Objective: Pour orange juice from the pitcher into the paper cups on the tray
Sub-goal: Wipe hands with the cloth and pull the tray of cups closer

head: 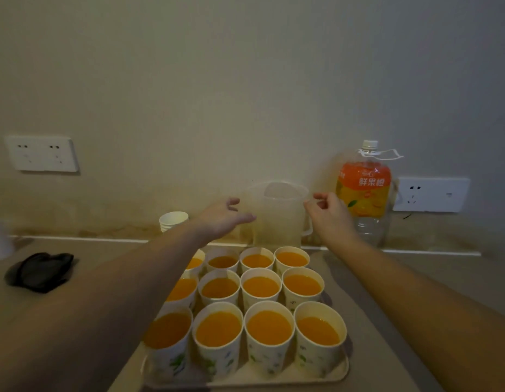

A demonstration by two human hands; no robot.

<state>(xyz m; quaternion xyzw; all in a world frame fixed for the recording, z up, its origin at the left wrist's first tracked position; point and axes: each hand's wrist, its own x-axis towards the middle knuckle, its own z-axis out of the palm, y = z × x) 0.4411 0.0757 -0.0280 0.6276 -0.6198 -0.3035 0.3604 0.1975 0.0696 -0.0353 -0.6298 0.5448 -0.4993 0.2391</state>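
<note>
Watching both hands flank the pitcher [276,213], standing upright and empty-looking at the far edge, just behind the tray [245,377]. I'm seeing the left hand [221,219] w/ fingers loosely spread beside the pitcher wall; touching or not, can't tell. Right hand [329,213] is hovering by the handle, fingers curled, gripping nothing. All 12 paper cups [259,287] I can see are holding juice. Risk, imo: forearms are crossing over full cups, so a dipped arm is tipping one.

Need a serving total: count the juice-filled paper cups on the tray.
12: three rows of four on the tray, back row, middle row, front row. The left forearm partly covers the left column; none seems hidden.
</note>
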